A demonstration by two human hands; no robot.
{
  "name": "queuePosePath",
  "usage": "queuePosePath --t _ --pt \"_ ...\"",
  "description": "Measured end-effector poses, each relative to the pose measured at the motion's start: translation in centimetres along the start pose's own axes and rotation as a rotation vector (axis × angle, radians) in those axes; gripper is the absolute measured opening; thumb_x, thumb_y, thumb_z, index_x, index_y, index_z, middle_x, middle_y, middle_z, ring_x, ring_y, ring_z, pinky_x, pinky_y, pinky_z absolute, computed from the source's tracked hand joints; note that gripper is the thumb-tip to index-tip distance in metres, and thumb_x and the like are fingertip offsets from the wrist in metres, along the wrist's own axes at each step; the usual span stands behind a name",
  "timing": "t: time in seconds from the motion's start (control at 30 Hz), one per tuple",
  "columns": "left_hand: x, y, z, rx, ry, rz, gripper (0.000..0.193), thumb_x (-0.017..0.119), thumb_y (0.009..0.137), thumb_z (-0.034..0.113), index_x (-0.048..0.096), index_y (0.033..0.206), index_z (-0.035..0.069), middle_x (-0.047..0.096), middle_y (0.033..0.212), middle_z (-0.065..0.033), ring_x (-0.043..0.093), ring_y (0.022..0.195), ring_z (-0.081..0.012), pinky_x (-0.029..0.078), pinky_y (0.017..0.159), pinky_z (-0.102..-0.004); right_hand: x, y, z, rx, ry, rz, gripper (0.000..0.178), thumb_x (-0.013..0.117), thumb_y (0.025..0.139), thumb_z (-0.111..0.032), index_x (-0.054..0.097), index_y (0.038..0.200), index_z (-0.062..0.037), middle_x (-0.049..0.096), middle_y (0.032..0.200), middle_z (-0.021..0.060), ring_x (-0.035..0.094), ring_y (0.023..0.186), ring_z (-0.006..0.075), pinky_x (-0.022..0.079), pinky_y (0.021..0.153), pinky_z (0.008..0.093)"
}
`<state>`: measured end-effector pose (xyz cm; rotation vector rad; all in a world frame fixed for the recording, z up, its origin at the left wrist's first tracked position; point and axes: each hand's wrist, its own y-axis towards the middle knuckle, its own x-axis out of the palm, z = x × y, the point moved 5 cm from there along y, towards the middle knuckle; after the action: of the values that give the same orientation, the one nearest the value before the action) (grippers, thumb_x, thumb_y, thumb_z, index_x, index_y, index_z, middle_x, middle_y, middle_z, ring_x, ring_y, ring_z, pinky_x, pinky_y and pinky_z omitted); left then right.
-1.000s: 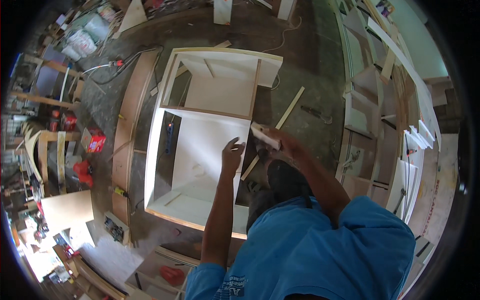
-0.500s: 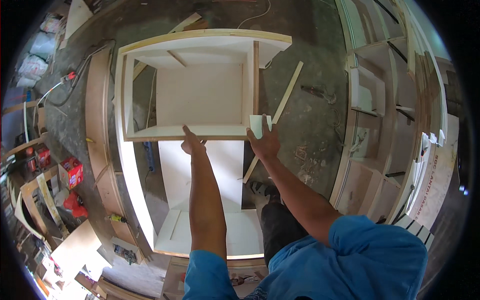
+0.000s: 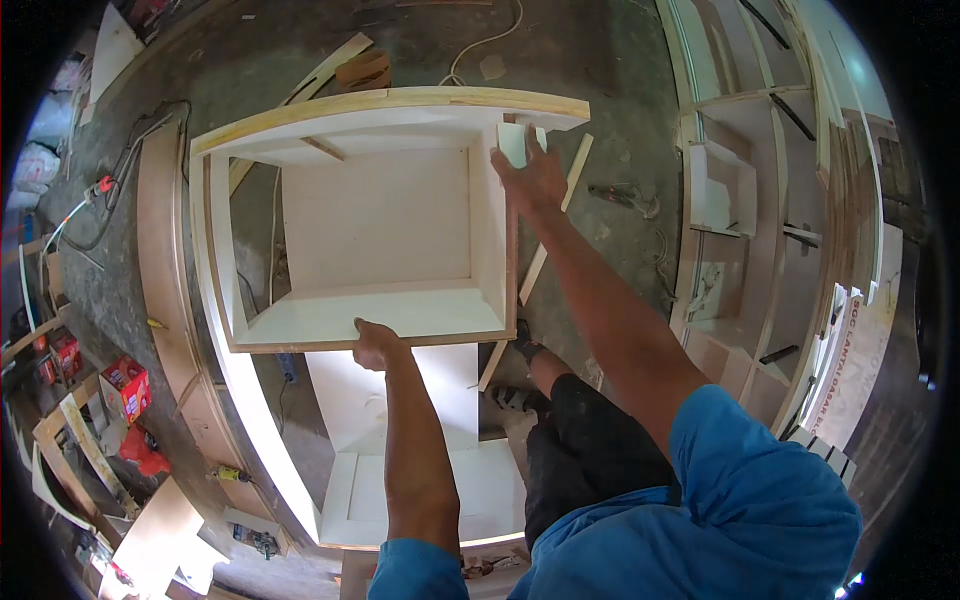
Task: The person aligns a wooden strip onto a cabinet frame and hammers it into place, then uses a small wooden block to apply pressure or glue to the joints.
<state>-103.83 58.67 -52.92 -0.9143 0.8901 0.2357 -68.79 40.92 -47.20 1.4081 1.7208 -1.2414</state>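
A white open-fronted cabinet frame (image 3: 350, 348) with bare wood edges lies in front of me. My left hand (image 3: 375, 345) grips the near edge of its upper compartment, the thumb lying over the rim. My right hand (image 3: 533, 182) is at the far right corner, beside the long front rail. Its fingers press a small pale rectangular pad (image 3: 511, 146), perhaps folded sandpaper, onto the edge of the right-hand side panel (image 3: 511, 240). The pad's underside is hidden.
Long boards (image 3: 172, 260) lie to the left, near a red box (image 3: 125, 388) and a red bag. A wood strip (image 3: 533, 275) and a dark tool (image 3: 625, 197) lie on the floor to the right. More cabinet frames (image 3: 735, 270) stand beyond. A cable (image 3: 490, 40) curls at the back.
My right hand has slid the pad from the near right corner to the far end of the side panel's edge. My left hand stays on the near edge. The view has shifted.
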Motion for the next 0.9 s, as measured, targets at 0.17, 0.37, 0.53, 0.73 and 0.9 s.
queuePosePath --t 0.17,0.37,0.53,0.73,0.9 --pt "0.7 0.4 0.1 0.001 -0.009 0.030 0.053 0.068 0.088 0.043 0.067 0.095 -0.009 0.070 0.096 -0.0220 0.070 0.086 -0.0359 0.060 0.073 -0.0449 -0.5 1.6 -1.2 -0.109 -0.104 0.213 0.094 0.064 0.077 -0.066 0.040 0.152 -0.0137 0.053 0.129 0.0256 0.059 0.117 0.0386 0.049 0.099 0.0448" --pt "-0.3 1.0 -0.3 -0.020 -0.032 0.047 0.053 0.069 0.086 0.044 0.067 0.091 -0.009 0.070 0.092 -0.0211 0.070 0.081 -0.0344 0.060 0.070 -0.0459 0.9 -1.4 -0.3 -0.071 -0.093 0.067 0.095 0.063 0.077 -0.068 0.039 0.152 -0.0146 0.051 0.132 0.0264 0.057 0.121 0.0385 0.047 0.102 0.0454" --pt "0.3 1.4 -0.4 0.089 -0.016 0.043 0.059 0.065 0.090 0.047 0.065 0.090 -0.012 0.068 0.086 -0.0247 0.069 0.077 -0.0373 0.058 0.065 -0.0477 0.3 1.8 -1.5 -0.075 -0.076 0.124 0.095 0.065 0.076 -0.065 0.042 0.150 -0.0106 0.055 0.130 0.0242 0.059 0.118 0.0384 0.049 0.100 0.0466" --pt "-0.5 0.6 -0.4 0.062 -0.162 0.020 0.059 0.067 0.088 0.046 0.064 0.093 -0.013 0.069 0.090 -0.0253 0.070 0.082 -0.0380 0.059 0.069 -0.0481 -0.8 0.0 -0.6 -0.189 -0.154 -0.069 0.091 0.065 0.077 -0.062 0.049 0.144 -0.0031 0.070 0.105 0.0247 0.068 0.102 0.0378 0.055 0.088 0.0452" --pt "-0.6 0.2 -0.4 0.093 -0.117 -0.005 0.057 0.065 0.089 0.044 0.062 0.094 -0.012 0.069 0.090 -0.0236 0.070 0.079 -0.0371 0.059 0.066 -0.0477 0.2 -6.3 3.4 -0.232 -0.209 -0.224 0.093 0.063 0.076 -0.063 0.043 0.148 -0.0064 0.070 0.107 0.0227 0.069 0.101 0.0354 0.056 0.088 0.0431"
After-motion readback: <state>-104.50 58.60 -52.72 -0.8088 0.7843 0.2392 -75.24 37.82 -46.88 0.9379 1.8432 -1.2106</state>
